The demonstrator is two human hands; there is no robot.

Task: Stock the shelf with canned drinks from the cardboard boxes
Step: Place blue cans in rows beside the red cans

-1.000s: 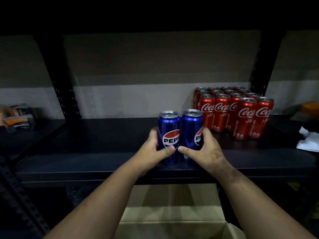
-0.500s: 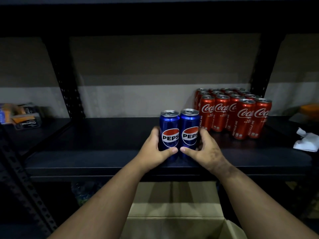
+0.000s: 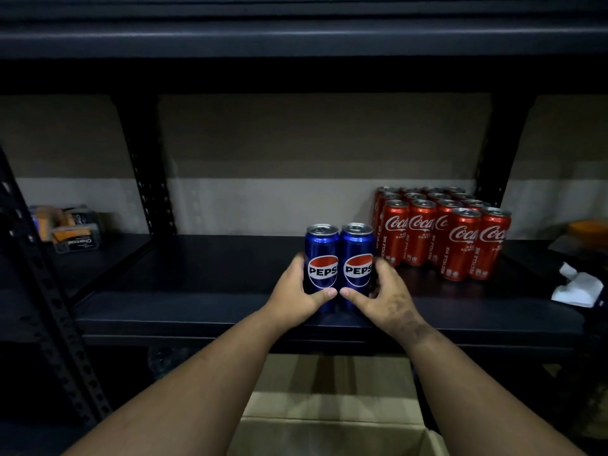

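Two blue Pepsi cans stand upright side by side on the black shelf [image 3: 204, 274], logos facing me. My left hand [image 3: 297, 291] grips the left Pepsi can [image 3: 321, 255] and my right hand [image 3: 383, 292] grips the right Pepsi can [image 3: 357, 253], thumbs nearly meeting at the front. A block of several red Coca-Cola cans [image 3: 441, 235] stands just to the right, further back. An open cardboard box [image 3: 332, 406] sits below the shelf between my forearms.
Black perforated uprights [image 3: 149, 192] frame the bay, and a dark upper shelf [image 3: 296, 37] hangs overhead. Small orange and black packages [image 3: 70, 230] lie on the neighbouring shelf at left. A crumpled white paper [image 3: 575, 286] lies at the right.
Both hands turned the two Pepsi cans so the logos face front, and slid them slightly deeper onto the shelf. The view has tilted up a little.
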